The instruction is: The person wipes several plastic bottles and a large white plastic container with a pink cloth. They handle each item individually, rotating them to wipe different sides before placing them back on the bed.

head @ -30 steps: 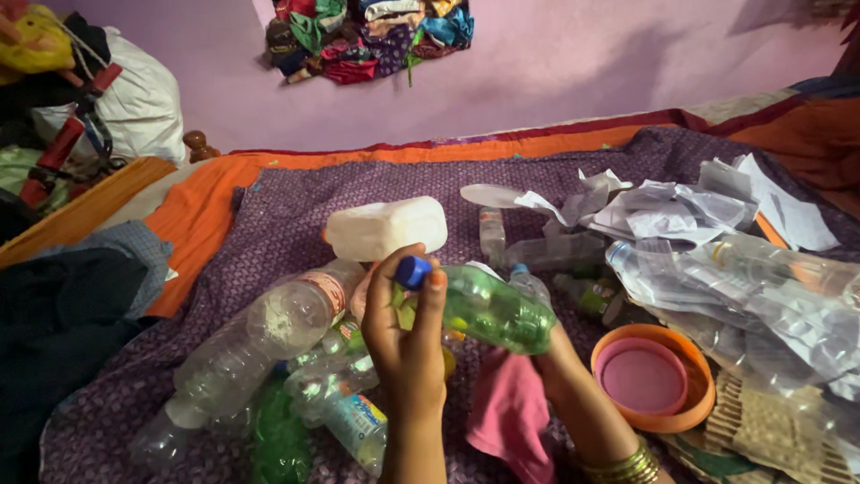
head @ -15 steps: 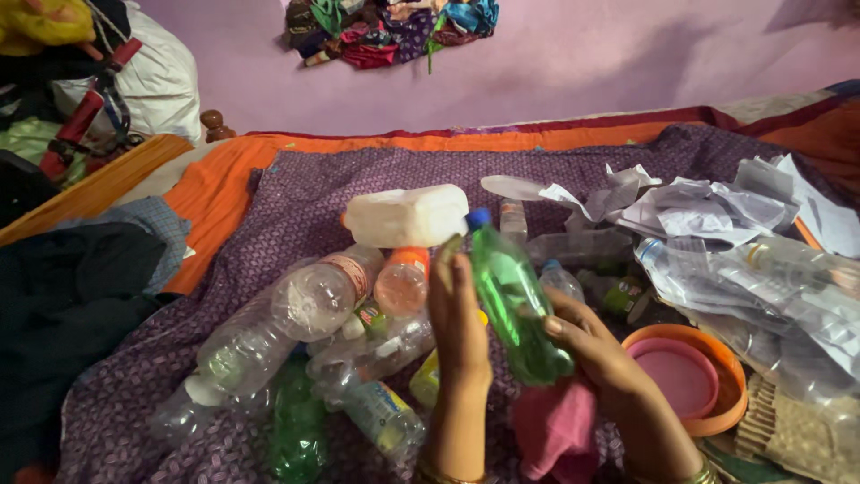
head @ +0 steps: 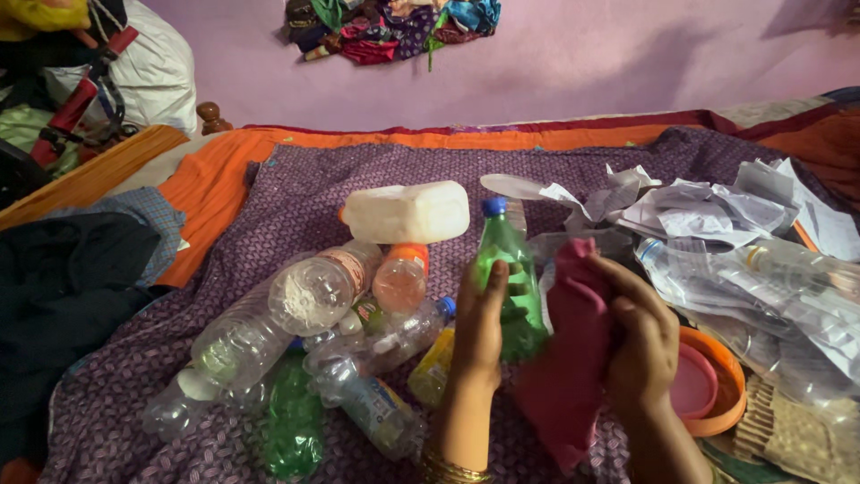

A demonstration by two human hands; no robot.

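My left hand [head: 479, 327] grips a green plastic bottle [head: 507, 269] with a blue cap, holding it upright above the purple bedspread [head: 296, 193]. My right hand [head: 638, 336] holds a pink cloth [head: 569, 358] pressed against the bottle's right side. A heap of several empty plastic bottles [head: 296, 314] lies just left of my hands. A white plastic jug [head: 408, 212] lies on its side behind them.
Crumpled papers [head: 708, 211] and crushed clear bottles [head: 761, 278] pile up at the right. An orange bowl with a pink lid [head: 712, 385] sits by my right wrist. Dark clothes [head: 63, 296] and bags [head: 134, 81] lie at the left, clothes hang on the wall.
The green bottle went from lying tilted in my hands to upright in my left hand. My right hand picked up the pink cloth and brought it to the bottle.
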